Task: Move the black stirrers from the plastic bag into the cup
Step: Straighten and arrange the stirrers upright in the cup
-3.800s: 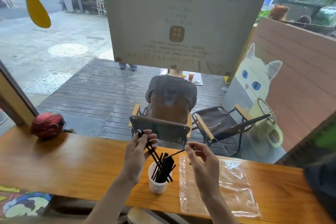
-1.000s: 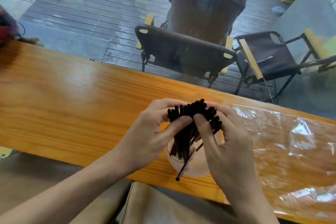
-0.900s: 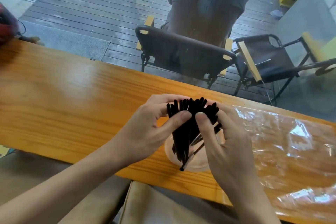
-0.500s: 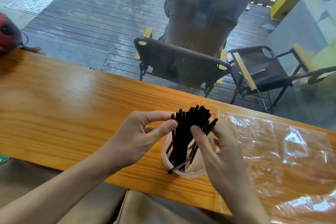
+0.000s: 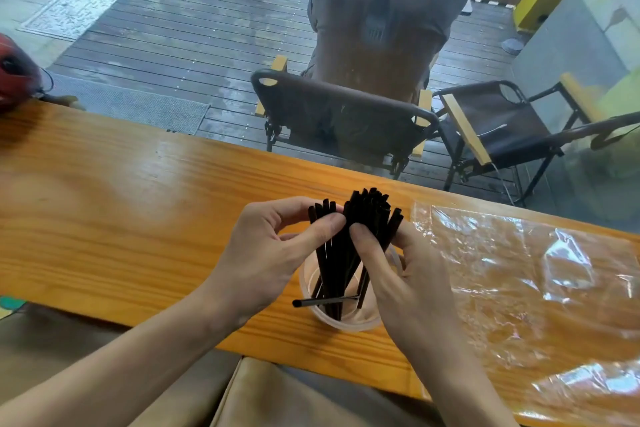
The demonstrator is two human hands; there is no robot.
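Note:
A bundle of black stirrers stands upright in a translucent white cup near the front edge of the wooden counter. My left hand pinches the bundle's left side between thumb and fingers. My right hand grips its right side, thumb pressed on the front. One stirrer lies across the cup's rim, sticking out to the left. The clear plastic bag lies flat on the counter to the right of the cup, and I see no stirrers in it.
The orange wooden counter runs left to right against a window. A red helmet sits at its far left end. Outside are two folding chairs, a seated person and wet decking. A tan cushion is below the counter.
Both hands have stayed closed around the stirrers in the cup and squeezed the tops closer together. The loose stirrer has tipped from slanted to lying flat across the rim. The view has tilted up slightly.

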